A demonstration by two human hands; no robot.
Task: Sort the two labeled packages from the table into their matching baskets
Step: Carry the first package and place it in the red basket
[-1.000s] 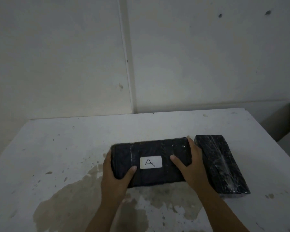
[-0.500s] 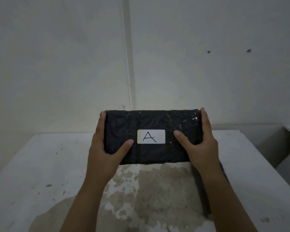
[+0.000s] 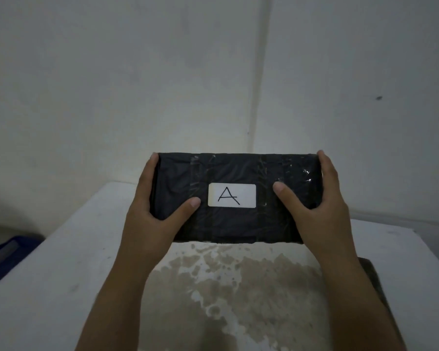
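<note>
While both hands grip it, package A is held in the air above the far half of the worktop, clear of its surface, long side running left to right and its labelled face turned toward the camera. Black wrap, glossy tape bands across it; a white label at the middle of the face, hand-lettered "A".

Left hand clamps the left end: thumb laid over the front face, tip just short of the label's lower left corner; fingers wrapped round the end and behind, closed on the package, only one tip showing at the top left corner. Right hand mirrors it on the right end: thumb on the front face just right of the label, fingers curled over the end, one showing at the top right corner.

Worktop pale, with a wide brownish stain spreading across its middle toward the near edge, under the held package. At the right edge a second dark package lies on the worktop, mostly hidden by the right forearm; its label cannot be seen. Off the left edge, lower down, part of a blue bin shows, blurred. Bare wall behind.
</note>
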